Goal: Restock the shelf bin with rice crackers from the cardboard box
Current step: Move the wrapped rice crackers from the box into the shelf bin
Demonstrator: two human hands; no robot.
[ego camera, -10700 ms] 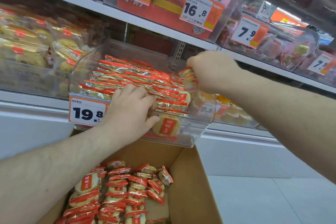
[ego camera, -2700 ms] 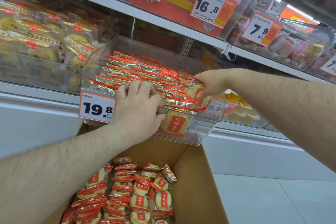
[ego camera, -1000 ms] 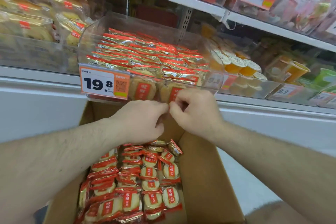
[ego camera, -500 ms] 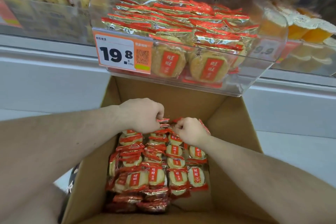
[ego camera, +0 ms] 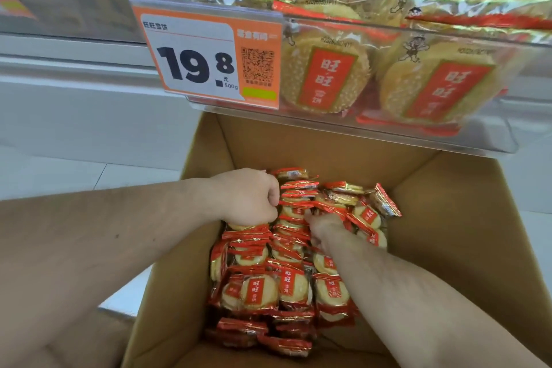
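An open cardboard box (ego camera: 448, 233) stands below the shelf, holding several red-and-gold packets of rice crackers (ego camera: 260, 293) in rows. My left hand (ego camera: 248, 197) is down in the box at the far end of the rows, fingers curled, thumb against a stack of packets. My right hand (ego camera: 324, 227) is dug in beside it, its fingers buried among the packets. Above, the clear shelf bin (ego camera: 373, 125) is piled with the same rice crackers (ego camera: 325, 78), two of them standing against its front wall.
An orange price tag (ego camera: 203, 60) reading 19.8 hangs on the bin's front left. The bin overhangs the box's far edge. A white shelf base (ego camera: 74, 104) and pale floor tiles (ego camera: 59, 170) lie left of the box.
Both hands left the bin and dropped into the box. My view tilted down and moved closer. In the last half second the hands pushed deeper among the packets.
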